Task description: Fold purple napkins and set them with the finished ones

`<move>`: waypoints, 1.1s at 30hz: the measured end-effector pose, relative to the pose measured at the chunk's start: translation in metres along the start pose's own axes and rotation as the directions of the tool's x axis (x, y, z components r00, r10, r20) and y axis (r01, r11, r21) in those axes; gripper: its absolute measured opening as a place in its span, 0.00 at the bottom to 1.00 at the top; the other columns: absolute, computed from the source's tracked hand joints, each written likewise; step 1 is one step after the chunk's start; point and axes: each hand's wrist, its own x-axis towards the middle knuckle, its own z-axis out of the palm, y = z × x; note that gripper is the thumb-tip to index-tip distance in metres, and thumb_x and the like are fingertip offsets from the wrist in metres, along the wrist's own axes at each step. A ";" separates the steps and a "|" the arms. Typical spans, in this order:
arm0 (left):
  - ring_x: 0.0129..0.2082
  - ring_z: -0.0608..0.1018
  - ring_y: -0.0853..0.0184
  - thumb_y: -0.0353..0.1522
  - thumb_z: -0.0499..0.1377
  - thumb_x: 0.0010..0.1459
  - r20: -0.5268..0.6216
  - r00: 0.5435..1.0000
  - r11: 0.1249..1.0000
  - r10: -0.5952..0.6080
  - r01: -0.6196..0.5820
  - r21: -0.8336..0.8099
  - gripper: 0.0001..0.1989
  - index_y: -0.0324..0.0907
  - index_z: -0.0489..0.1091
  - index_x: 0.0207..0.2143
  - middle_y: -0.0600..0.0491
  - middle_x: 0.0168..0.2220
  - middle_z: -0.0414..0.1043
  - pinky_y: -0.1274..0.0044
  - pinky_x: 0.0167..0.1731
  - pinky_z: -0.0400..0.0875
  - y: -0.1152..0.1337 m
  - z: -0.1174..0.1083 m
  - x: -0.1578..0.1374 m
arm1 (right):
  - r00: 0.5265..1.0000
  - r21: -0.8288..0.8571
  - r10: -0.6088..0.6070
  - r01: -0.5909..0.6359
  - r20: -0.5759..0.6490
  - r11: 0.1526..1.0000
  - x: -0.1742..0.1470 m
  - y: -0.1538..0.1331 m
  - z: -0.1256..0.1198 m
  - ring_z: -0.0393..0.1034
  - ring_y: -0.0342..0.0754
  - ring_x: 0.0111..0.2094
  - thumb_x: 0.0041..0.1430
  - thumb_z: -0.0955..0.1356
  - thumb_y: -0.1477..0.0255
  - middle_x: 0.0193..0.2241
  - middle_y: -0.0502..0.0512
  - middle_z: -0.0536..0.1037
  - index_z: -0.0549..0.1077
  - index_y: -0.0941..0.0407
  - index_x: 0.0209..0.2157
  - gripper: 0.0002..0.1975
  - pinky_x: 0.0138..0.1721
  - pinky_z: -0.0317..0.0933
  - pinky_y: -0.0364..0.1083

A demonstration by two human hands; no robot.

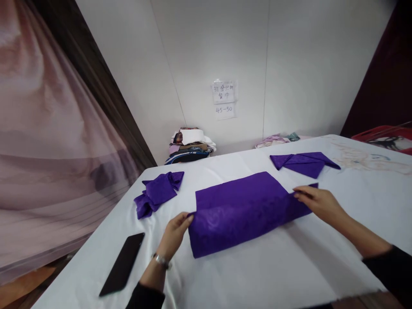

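A purple cloth napkin is spread over the white-covered table in front of me. Its near part is lifted and doubled over toward the far part. My left hand, with a bracelet-like band on its wrist, pinches the napkin's left corner between thumb and fingers. At the right corner, my right hand pinches the cloth the same way. Beyond my left hand lies a folded purple napkin, somewhat bunched. Another folded purple napkin, with pointed ends, rests beyond my right hand.
A black smartphone lies on the white tablecloth at the left. Stacked folded clothes stand behind the table's far edge, below paper signs on the wall. A pink curtain hangs at left; a red basket is at right.
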 end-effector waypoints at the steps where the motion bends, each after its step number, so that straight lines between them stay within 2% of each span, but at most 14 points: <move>1: 0.24 0.66 0.71 0.48 0.56 0.46 -0.031 0.999 1.000 -0.007 0.007 0.007 0.18 0.41 0.64 0.22 0.58 0.21 0.63 0.79 0.28 0.63 -0.006 0.002 0.018 | 0.999 -0.018 0.013 -0.013 0.031 1.000 0.018 -0.003 0.006 0.72 0.50 0.34 0.52 0.63 0.63 0.33 0.50 0.79 0.74 0.51 0.36 0.13 0.36 0.63 0.45; 5: 0.21 0.65 0.72 0.46 0.52 0.46 -0.131 0.990 0.979 -0.059 0.082 0.185 0.16 0.42 0.62 0.21 0.60 0.18 0.61 0.79 0.25 0.61 -0.038 0.011 0.083 | 0.986 -0.187 0.072 -0.043 0.148 0.981 0.080 -0.011 0.039 0.71 0.49 0.34 0.53 0.62 0.67 0.32 0.52 0.79 0.74 0.52 0.37 0.12 0.33 0.60 0.43; 9: 0.20 0.66 0.72 0.39 0.53 0.48 -0.190 0.976 0.933 -0.106 0.163 0.320 0.11 0.42 0.63 0.19 0.60 0.16 0.62 0.80 0.24 0.59 -0.065 0.018 0.126 | 0.954 -0.334 0.129 -0.033 0.270 0.942 0.123 -0.010 0.076 0.70 0.49 0.37 0.52 0.62 0.71 0.36 0.54 0.78 0.74 0.53 0.38 0.13 0.32 0.57 0.42; 13: 0.22 0.69 0.70 0.33 0.53 0.50 -0.245 0.960 0.862 -0.138 0.238 0.448 0.10 0.42 0.64 0.18 0.57 0.17 0.64 0.79 0.25 0.58 -0.080 0.025 0.149 | 0.929 -0.371 0.170 -0.039 0.328 0.928 0.149 -0.003 0.110 0.70 0.48 0.35 0.50 0.61 0.74 0.34 0.55 0.78 0.75 0.54 0.32 0.12 0.30 0.55 0.42; 18: 0.27 0.72 0.67 0.35 0.51 0.53 -0.275 0.949 0.790 -0.153 0.285 0.544 0.09 0.43 0.67 0.24 0.54 0.24 0.71 0.78 0.26 0.59 -0.090 0.027 0.159 | 0.919 -0.370 0.187 -0.049 0.348 0.928 0.158 0.008 0.140 0.69 0.48 0.34 0.50 0.61 0.74 0.33 0.56 0.77 0.75 0.55 0.32 0.12 0.30 0.55 0.42; 22: 0.30 0.73 0.66 0.37 0.50 0.55 -0.261 0.954 0.761 -0.147 0.277 0.586 0.10 0.44 0.68 0.27 0.52 0.27 0.73 0.78 0.28 0.60 -0.094 0.025 0.157 | 0.919 -0.360 0.207 -0.077 0.337 0.930 0.162 0.030 0.142 0.69 0.49 0.37 0.52 0.61 0.72 0.37 0.56 0.77 0.75 0.54 0.36 0.13 0.33 0.57 0.43; 28: 0.31 0.75 0.62 0.41 0.48 0.56 -0.253 0.954 0.740 -0.160 0.285 0.609 0.14 0.45 0.69 0.31 0.51 0.29 0.74 0.77 0.28 0.62 -0.094 0.024 0.155 | 0.916 -0.377 0.297 -0.183 0.270 0.908 0.162 0.075 0.119 0.69 0.50 0.40 0.53 0.61 0.72 0.39 0.58 0.77 0.75 0.58 0.38 0.14 0.37 0.58 0.43; 33: 0.34 0.76 0.61 0.45 0.47 0.55 -0.265 0.946 0.721 -0.185 0.314 0.617 0.18 0.46 0.69 0.36 0.51 0.32 0.75 0.76 0.29 0.64 -0.096 0.025 0.155 | 0.915 -0.324 0.279 -0.181 0.290 0.929 0.155 0.086 0.120 0.70 0.48 0.38 0.52 0.63 0.68 0.36 0.55 0.78 0.76 0.57 0.36 0.13 0.36 0.58 0.41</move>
